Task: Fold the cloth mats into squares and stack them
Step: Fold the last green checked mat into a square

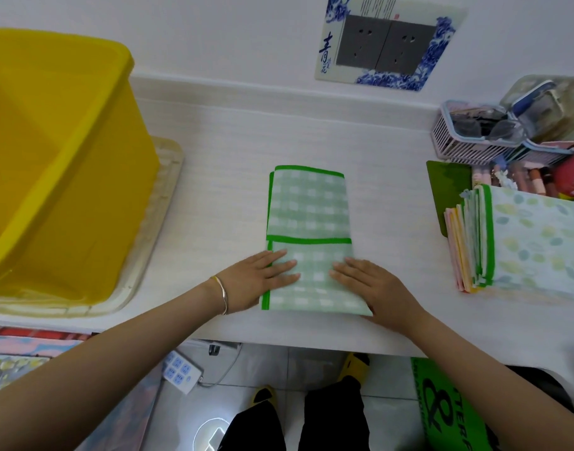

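A green checked cloth mat (310,209) with a green border lies folded on the white table, its near flap turned over the rest. My left hand (259,278) presses flat on the flap's left edge, fingers straight. My right hand (368,283) presses flat on the flap's right side near the front corner. A stack of folded mats (520,245) stands at the right, topped by a leaf-patterned one with a green border.
A large yellow plastic tub (61,164) sits on a tray at the left. Baskets and boxes of small items (481,131) crowd the back right corner. A wall socket panel (386,43) is behind. The table's front edge runs just below my wrists.
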